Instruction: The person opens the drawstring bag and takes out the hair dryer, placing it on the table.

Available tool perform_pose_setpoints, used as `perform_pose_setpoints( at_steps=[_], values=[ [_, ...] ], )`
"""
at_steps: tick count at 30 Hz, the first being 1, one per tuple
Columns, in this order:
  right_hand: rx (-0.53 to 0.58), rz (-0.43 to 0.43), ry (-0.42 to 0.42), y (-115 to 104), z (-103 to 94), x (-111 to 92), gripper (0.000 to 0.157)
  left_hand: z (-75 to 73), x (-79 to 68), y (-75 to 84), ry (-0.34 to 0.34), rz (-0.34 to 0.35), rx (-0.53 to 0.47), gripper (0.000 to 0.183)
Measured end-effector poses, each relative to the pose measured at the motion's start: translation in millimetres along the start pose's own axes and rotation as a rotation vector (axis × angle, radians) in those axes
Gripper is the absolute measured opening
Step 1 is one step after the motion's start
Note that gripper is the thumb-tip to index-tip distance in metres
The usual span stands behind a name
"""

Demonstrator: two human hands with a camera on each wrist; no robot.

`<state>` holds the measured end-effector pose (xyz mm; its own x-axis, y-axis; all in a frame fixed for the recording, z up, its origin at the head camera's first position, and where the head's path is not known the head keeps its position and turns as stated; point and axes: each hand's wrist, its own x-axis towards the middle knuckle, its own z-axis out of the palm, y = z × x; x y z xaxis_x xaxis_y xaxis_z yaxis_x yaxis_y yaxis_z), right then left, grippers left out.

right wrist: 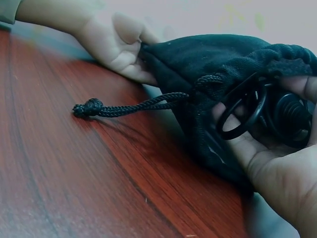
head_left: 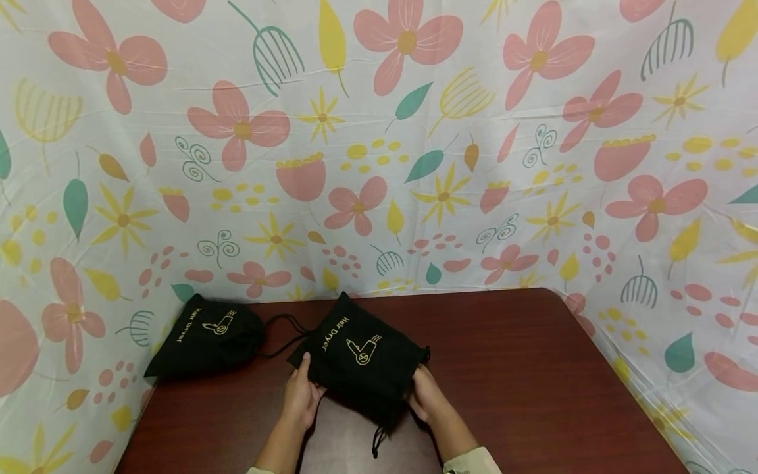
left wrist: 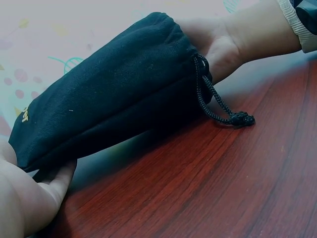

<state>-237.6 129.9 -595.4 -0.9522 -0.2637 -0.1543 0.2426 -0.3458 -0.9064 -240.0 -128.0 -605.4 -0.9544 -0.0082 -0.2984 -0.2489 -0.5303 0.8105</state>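
Note:
A black drawstring bag (head_left: 379,336), printed "Hair Dryer" with a gold dryer drawing, is held tilted above the table. My left hand (head_left: 302,395) grips its closed end at a corner, thumb on top and fingers beneath. At the bag's open mouth, my right hand (head_left: 425,394) reaches partly inside. There, in the right wrist view, its fingers and thumb curl about the black hair dryer (right wrist: 292,111), of which a ribbed cord end and loops show; the bag hides the rest. A knotted drawstring (right wrist: 133,104) hangs from the mouth.
A second black "Hair Dryer" bag (head_left: 219,349) lies at the table's left back, bulging. Black cords (head_left: 287,319) run from it towards the held bag. The dark red wooden table (head_left: 533,382) meets a flower-printed cloth (head_left: 474,164) at the back and sides.

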Motion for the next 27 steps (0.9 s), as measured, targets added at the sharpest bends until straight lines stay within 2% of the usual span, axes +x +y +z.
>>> perform_pose_setpoints(
  at_steps=[6, 12, 27],
  values=[
    [-0.003, 0.011, -0.027, -2.1, -2.7, 0.7, 0.011, -2.2, 5.9, -4.9, 0.019, -0.003, 0.011, 0.060],
    [-0.025, 0.011, -0.024, -2.4, -4.7, 0.9, 0.011, -0.5, 1.6, -0.7, 0.017, -0.004, -0.014, 0.059],
    [-0.027, 0.015, -0.047, -5.9, -6.5, -0.8, 0.009, -1.5, 0.1, -0.8, 0.015, -0.018, 0.009, 0.063]
  ],
)
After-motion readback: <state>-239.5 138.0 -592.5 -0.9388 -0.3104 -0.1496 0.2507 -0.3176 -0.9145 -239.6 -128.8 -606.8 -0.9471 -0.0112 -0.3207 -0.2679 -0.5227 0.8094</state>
